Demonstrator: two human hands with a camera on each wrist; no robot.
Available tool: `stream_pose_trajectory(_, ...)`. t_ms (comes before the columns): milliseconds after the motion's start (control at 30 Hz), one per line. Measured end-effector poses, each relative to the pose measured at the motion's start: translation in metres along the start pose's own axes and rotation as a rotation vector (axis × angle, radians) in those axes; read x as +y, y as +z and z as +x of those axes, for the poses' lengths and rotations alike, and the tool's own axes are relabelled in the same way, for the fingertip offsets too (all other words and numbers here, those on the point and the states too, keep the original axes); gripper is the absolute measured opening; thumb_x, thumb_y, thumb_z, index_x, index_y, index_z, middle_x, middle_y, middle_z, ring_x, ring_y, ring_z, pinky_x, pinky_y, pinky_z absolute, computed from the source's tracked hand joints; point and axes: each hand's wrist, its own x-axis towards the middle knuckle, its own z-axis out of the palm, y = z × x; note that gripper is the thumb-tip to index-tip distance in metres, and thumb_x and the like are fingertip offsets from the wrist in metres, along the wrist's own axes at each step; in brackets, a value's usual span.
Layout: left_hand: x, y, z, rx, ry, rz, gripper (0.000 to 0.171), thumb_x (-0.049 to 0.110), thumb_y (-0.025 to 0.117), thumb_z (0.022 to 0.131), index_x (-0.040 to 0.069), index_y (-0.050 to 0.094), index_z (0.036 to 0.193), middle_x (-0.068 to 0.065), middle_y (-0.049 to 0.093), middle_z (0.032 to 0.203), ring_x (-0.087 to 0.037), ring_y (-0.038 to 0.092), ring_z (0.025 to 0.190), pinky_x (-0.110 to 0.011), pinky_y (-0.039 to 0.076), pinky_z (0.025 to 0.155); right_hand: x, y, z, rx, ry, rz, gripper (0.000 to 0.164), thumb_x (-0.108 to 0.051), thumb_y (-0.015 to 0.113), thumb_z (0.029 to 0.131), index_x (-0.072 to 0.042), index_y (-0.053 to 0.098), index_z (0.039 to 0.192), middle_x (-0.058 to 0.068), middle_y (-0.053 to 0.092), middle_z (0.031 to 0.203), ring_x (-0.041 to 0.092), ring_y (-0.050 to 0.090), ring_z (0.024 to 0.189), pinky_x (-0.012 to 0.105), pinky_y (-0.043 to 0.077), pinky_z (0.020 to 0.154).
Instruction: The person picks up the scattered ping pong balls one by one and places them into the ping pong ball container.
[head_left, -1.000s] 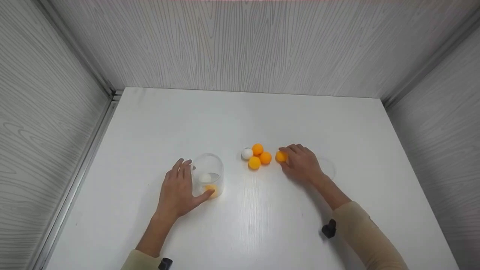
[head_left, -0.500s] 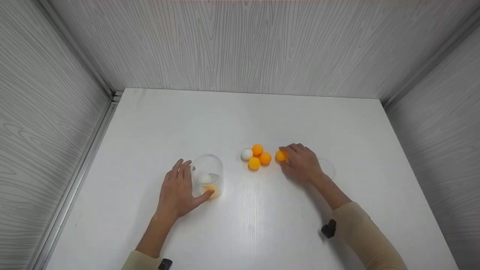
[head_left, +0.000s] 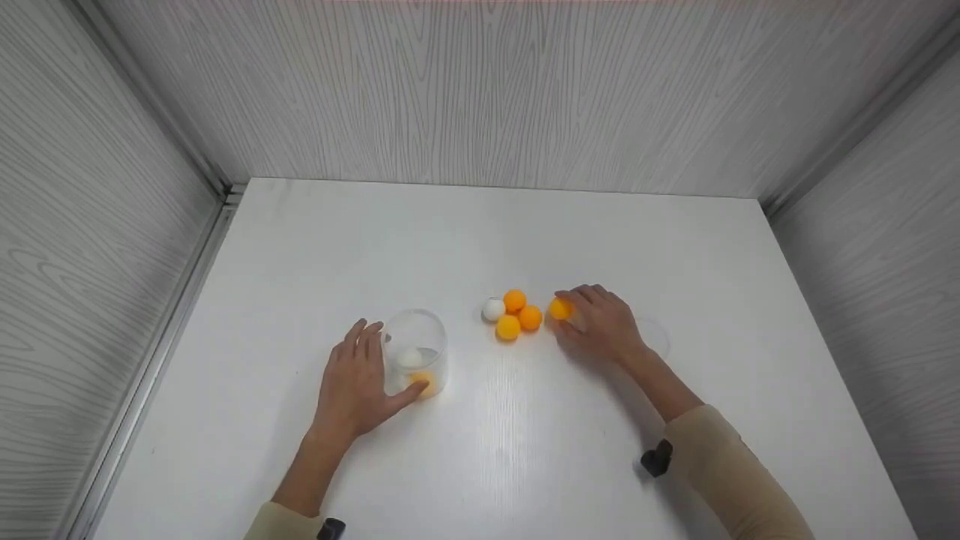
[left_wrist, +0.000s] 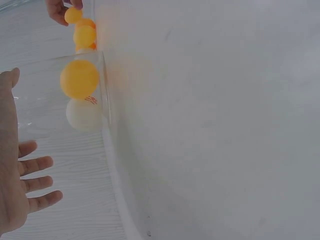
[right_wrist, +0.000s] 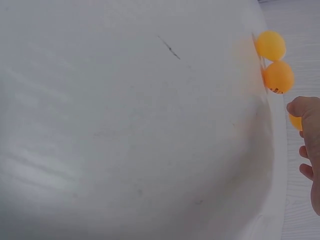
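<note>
In the head view, a clear round container (head_left: 437, 352) stands upright at centre left, with a white ping-pong ball (head_left: 409, 357) and an orange one (left_wrist: 79, 79) at its bottom. My left hand (head_left: 356, 384) is beside it, fingers spread fairly straight along its left side and thumb across its near side. My right hand (head_left: 604, 326) pinches another orange ping-pong ball (head_left: 559, 308) between thumb and fingers; the right wrist view shows it raised off the table, partly hidden. Just left of that hand, a white ball (head_left: 493, 309) clusters with several orange balls (head_left: 530, 317).
Behind the right forearm, a faint clear disc (head_left: 654, 336) lies on the white table (head_left: 480, 465). Pale wood-grain panels (head_left: 480, 90) enclose the table at the back and both sides. A black wrist camera (head_left: 657, 458) sits at the right sleeve.
My right hand has shifted slightly left and up with the orange ping-pong ball, nearer the cluster. The left hand and the container have stayed in place.
</note>
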Motion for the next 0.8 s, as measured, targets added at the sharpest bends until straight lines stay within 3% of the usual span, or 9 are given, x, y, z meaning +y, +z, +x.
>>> stream_pose_trajectory(800,-0.001,0.001,0.0,0.003,0.019,-0.001,0.1,0.068,0.075,0.08,-0.008,0.052,0.141,-0.024,0.061,0.144,-0.043,0.052,0.144,-0.055,0.052,0.113,-0.022,-0.016,0.014,0.053,-0.054,0.019,0.042,-0.03,0.082,0.091,-0.016,0.07,0.129,0.006,0.075,0.114,0.027,0.07,0.102,0.04,0.064,0.09)
